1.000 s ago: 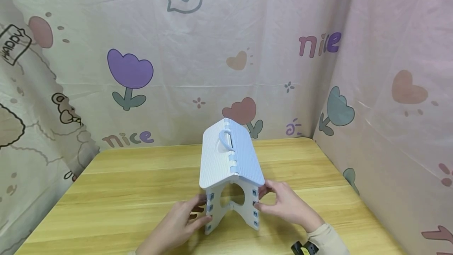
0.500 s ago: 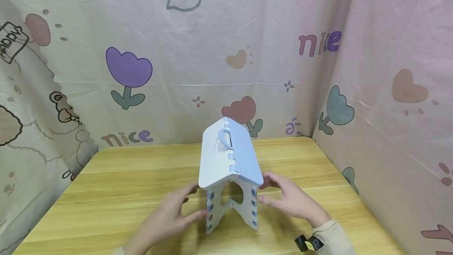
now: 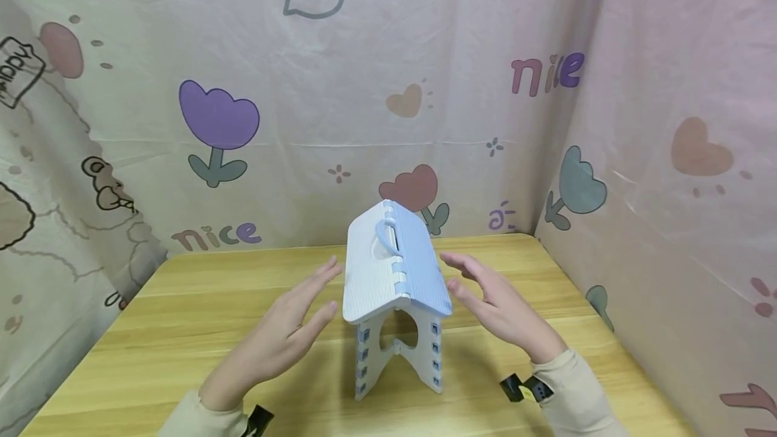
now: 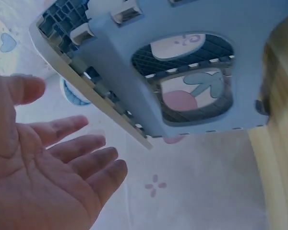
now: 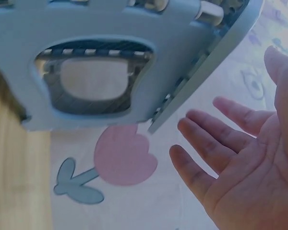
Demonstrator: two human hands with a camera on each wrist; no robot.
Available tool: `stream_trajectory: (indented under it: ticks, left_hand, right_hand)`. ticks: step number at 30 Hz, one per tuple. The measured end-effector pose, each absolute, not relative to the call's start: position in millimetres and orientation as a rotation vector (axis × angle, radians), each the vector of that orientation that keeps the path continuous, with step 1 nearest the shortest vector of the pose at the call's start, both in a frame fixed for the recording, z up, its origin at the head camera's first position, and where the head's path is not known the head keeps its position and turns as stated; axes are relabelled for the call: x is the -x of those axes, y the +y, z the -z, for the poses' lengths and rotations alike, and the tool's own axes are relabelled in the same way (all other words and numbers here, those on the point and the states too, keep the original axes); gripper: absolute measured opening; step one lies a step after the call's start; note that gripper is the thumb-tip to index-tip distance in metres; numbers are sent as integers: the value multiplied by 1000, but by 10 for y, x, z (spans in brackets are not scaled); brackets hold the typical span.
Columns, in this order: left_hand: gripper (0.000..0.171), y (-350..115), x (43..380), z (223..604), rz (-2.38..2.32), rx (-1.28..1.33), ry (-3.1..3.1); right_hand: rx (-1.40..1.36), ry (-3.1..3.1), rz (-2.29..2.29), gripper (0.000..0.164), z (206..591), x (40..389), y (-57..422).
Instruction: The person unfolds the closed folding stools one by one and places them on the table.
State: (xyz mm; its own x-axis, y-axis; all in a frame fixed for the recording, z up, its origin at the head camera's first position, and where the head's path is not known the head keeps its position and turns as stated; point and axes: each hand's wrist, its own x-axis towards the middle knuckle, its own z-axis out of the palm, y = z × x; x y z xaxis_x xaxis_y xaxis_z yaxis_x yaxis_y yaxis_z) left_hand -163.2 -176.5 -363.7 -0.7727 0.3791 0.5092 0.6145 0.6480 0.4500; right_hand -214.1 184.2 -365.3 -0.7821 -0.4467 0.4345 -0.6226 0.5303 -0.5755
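A plastic folding stool (image 3: 371, 268), half folded, stands upright on the table. Its two seat panels, one white and one light blue, slope down like a roof from the hinged ridge, where a small blue handle (image 3: 388, 238) sits. My left hand (image 3: 279, 336) hovers beside the white panel, fingers extended and apart from it. On the other side my right hand (image 3: 500, 302) is held near the blue panel's edge with fingers spread. The left wrist view shows a gap between that palm (image 4: 43, 167) and the stool's legs (image 4: 249, 72); the right palm (image 5: 259, 167) likewise holds nothing.
The wooden table (image 3: 243, 302) runs back to a printed fabric curtain (image 3: 322, 86), which also hangs along the left and right sides. Black straps with small devices (image 3: 527, 388) are on the wrists.
Both hands have let go of the stool's legs, drawn outward and risen to the height of the sloping panels. The stool stays in place.
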Motion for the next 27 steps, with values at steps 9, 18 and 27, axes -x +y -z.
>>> stream_trajectory:
  ticks: [9,18,27]
  left_hand:
    - [58,-1560,1850,3481,965,751,-2528]
    - [71,-1416,1990,3463,972,787,-2545]
    - [75,-1392,2004,3514,963,802,-2586]
  right_hand:
    - [-964,-2538,-1045,64,3482,2204,1623]
    - [-1015,-2593,-1051,71,3469,2271,1483]
    - [-1041,-2622,-1075,71,3487,2291,1442]
